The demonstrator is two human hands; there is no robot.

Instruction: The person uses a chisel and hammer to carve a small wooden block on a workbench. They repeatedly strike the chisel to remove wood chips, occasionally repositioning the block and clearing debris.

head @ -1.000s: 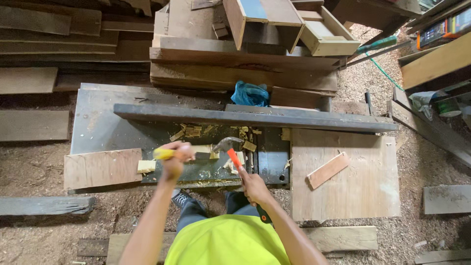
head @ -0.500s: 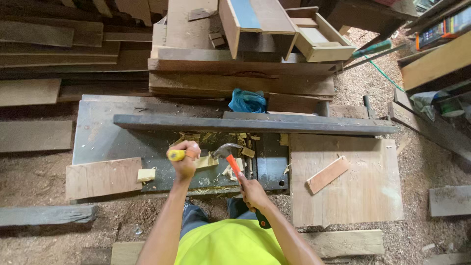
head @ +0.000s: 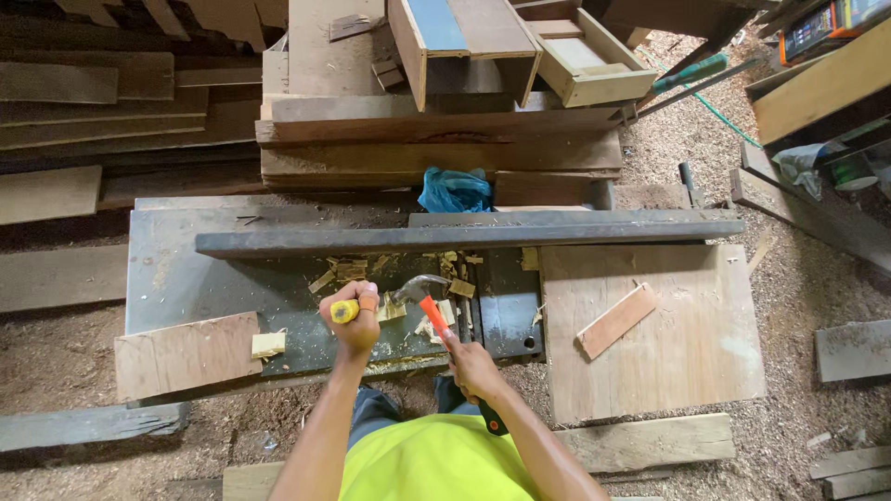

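My left hand (head: 355, 322) grips a tool with a yellow handle (head: 342, 311), held over the dark metal machine table (head: 204, 278). A hammer (head: 429, 309) with an orange and black handle is in my right hand (head: 471, 367); its steel head (head: 413, 287) sits just right of the left hand. Several pale wood chips (head: 353, 269) lie scattered on the table around both hands. A long dark metal fence bar (head: 464, 237) runs across the table behind them.
A small pale wood block (head: 268, 345) and a brown board (head: 186, 354) lie at the table's left front. A plywood sheet (head: 668, 353) with a reddish strip (head: 616, 320) lies right. Stacked planks, open wooden boxes (head: 520, 46) and a blue bag (head: 454, 191) stand behind. Sawdust covers the floor.
My left hand with the yellow-handled tool has moved right, closer to the hammer head. The right hand keeps the hammer at about the same spot. The camera view shifted slightly.
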